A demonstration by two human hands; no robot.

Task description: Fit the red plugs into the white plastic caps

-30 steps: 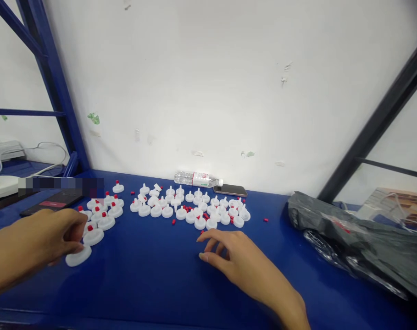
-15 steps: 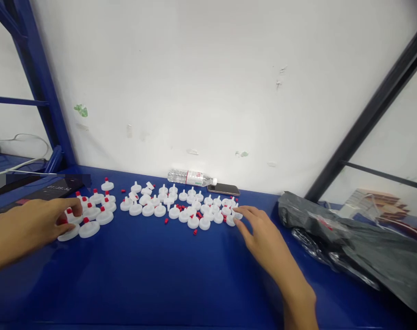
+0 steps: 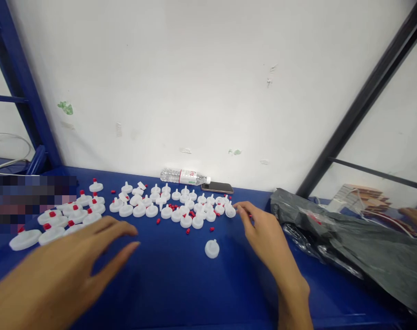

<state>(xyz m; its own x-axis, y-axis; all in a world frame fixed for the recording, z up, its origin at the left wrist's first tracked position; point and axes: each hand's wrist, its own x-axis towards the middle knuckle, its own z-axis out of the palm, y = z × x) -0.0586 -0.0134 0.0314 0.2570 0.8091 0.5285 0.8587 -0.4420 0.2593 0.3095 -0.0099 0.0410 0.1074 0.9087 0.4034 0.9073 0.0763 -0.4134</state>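
My left hand [image 3: 101, 252], blurred, hovers over the table's front left with thumb and fingers apart and nothing between them. Just left of it, partly covered, stands a group of white round spouted lids [image 3: 52, 233] with red tips on their spouts. My right hand [image 3: 259, 224] is at the right end of the bare-spouted lids, its thumb and forefinger close together at the edge of a tilted white lid [image 3: 230, 210]. One single white lid [image 3: 212, 249], spout bare, lies apart nearer the front. Small red caps [image 3: 188, 231] are scattered among and before the lids [image 3: 151, 211].
Along the wall lie a clear plastic bottle [image 3: 185, 177] and a phone [image 3: 217, 187]. A grey plastic bag [image 3: 346, 238] covers the right side of the blue table [image 3: 180, 293]. Behind it, another person's hand [image 3: 414, 217] shows at the right edge.
My left hand has left the red-tipped lids and moved right and nearer. A white lid now lies apart in front of the others. The view has shifted slightly; my right hand stays by the bare lids.
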